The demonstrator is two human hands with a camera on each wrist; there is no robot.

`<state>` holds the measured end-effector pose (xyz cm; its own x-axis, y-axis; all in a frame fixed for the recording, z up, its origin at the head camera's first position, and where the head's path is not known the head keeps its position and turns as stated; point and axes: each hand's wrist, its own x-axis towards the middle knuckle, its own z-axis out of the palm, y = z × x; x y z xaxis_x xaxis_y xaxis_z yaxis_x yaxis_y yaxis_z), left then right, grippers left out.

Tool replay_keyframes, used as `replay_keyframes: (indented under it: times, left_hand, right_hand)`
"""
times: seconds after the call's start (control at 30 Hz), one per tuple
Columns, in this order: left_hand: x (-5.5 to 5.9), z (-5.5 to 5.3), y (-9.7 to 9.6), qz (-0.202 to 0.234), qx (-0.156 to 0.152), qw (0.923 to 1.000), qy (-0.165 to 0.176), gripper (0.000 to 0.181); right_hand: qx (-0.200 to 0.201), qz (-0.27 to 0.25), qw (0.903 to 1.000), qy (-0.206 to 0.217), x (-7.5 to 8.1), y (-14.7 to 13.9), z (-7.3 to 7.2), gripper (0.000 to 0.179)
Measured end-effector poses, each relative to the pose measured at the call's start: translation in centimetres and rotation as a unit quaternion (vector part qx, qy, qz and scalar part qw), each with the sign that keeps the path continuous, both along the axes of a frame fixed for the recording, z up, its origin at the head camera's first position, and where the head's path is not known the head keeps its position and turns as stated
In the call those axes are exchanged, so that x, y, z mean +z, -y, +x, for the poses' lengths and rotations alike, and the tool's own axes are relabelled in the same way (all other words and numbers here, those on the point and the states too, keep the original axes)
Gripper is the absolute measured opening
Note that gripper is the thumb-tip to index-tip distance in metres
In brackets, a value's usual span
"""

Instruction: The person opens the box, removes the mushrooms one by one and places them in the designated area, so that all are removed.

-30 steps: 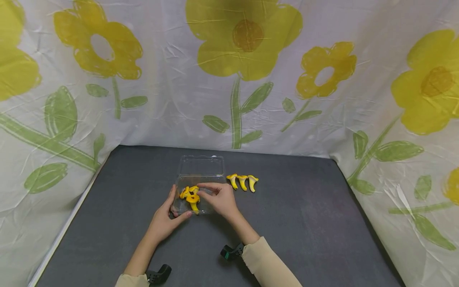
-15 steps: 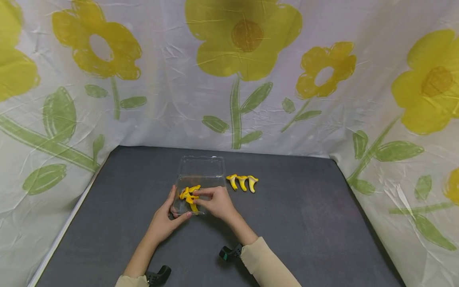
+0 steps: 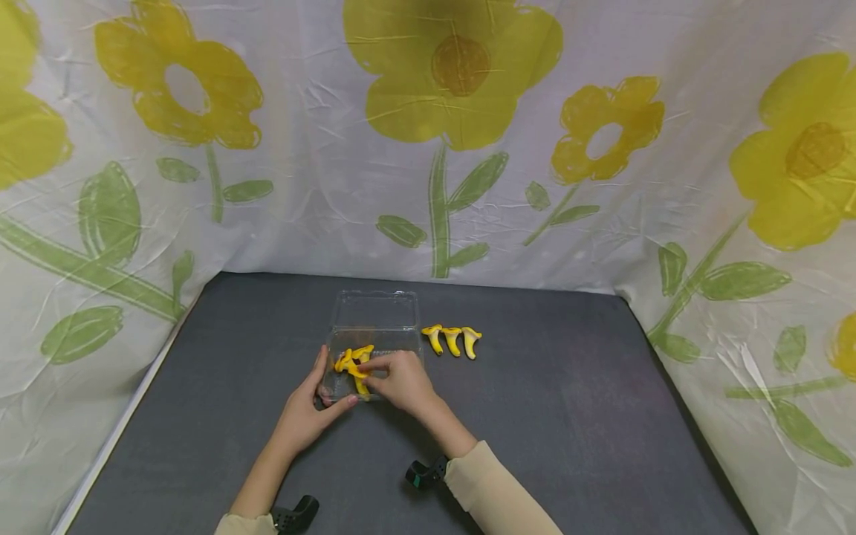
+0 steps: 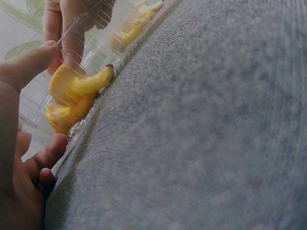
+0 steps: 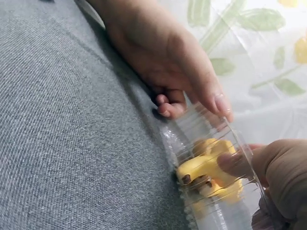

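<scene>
A clear plastic clamshell box (image 3: 376, 309) lies on the table with its lid laid back. Several yellow chanterelle-like mushrooms (image 3: 345, 362) lie in its left part. My left hand (image 3: 304, 420) holds the box at its near left corner, thumb on the front rim and fingers along the side. Reaching inside, my right hand (image 3: 406, 383) pinches a yellow mushroom (image 5: 204, 167) between thumb and fingers, low among the others. The right wrist view shows dark tips on the stems. In the left wrist view the box wall partly blurs the mushrooms (image 4: 76, 88).
Three more yellow mushrooms (image 3: 452, 341) lie in a row just right of the box. A dark grey cloth (image 3: 588, 416) covers the table. White curtains (image 3: 307, 186) printed with yellow flowers enclose its back and sides.
My right hand has moved slightly left and down into the box, lowering the mushroom among the others. The left hand and the row of three mushrooms have stayed put.
</scene>
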<state>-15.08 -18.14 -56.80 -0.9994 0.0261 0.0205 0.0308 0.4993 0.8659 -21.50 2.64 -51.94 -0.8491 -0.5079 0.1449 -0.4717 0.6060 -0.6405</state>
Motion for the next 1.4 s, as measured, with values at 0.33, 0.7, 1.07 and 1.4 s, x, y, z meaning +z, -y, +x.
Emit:
replay_keyframes:
  times: [0.33, 0.7, 1.07, 1.4]
  left_hand:
    - [-0.05, -0.06, 0.02, -0.002, -0.001, 1.0, -0.005, 0.111]
    - [0.18, -0.02, -0.01, 0.0, -0.003, 1.0, -0.004, 0.11]
    - [-0.11, -0.09, 0.02, -0.003, 0.0, 0.9999, -0.012, 0.111]
    - [-0.08, -0.1, 0.04, -0.002, 0.0, 1.0, -0.008, 0.112]
  right_hand:
    - [-0.006, 0.016, 0.9997, -0.017, -0.23, 0.14, 0.07, 0.016]
    - [-0.026, -0.001, 0.9978, -0.06, -0.62, 0.26, 0.29, 0.017]
    - [-0.025, -0.051, 0.9943, -0.09, -0.27, 0.04, 0.27, 0.015]
    - [-0.034, -0.078, 0.9938, -0.072, 0.12, -0.15, 0.09, 0.014]
